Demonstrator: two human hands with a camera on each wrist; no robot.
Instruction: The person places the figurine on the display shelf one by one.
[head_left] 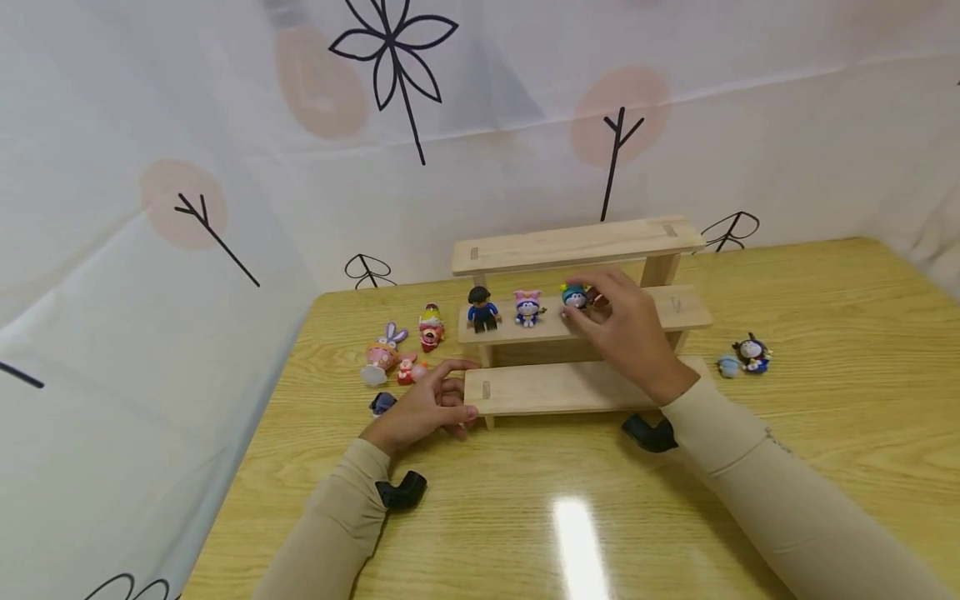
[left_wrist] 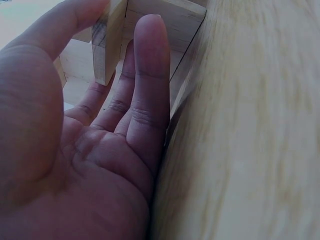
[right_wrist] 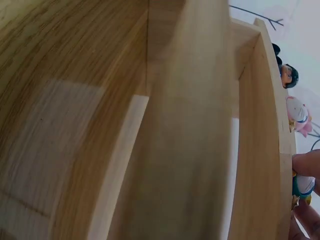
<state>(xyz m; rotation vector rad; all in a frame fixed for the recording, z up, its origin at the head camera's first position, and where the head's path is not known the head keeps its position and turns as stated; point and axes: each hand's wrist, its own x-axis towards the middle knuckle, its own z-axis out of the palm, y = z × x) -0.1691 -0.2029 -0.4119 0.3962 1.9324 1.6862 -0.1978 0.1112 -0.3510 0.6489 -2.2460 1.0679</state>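
A three-step wooden display shelf [head_left: 555, 387] stands on the table. My right hand [head_left: 630, 333] pinches a small figurine with a teal hat [head_left: 574, 296] at the middle step, between thumb and fingers. Just beside it, a dark red-brown thing [head_left: 597, 297] is mostly hidden by the fingers. To the left on that step stand a pink-hatted figurine [head_left: 528, 309] and a toy figure in blue and black [head_left: 482, 310]. My left hand [head_left: 427, 408] holds the left end of the bottom step, its thumb at the board [left_wrist: 104, 55] and the other fingers around beneath.
Left of the shelf lie several figurines, among them a rabbit-eared one [head_left: 384, 354], a red one with a yellow top [head_left: 431, 327] and a dark blue one [head_left: 382, 403]. On the right are a black-hatted figurine [head_left: 752, 353] and a light blue piece [head_left: 728, 365]. A patterned cloth [head_left: 487, 192] hangs behind.
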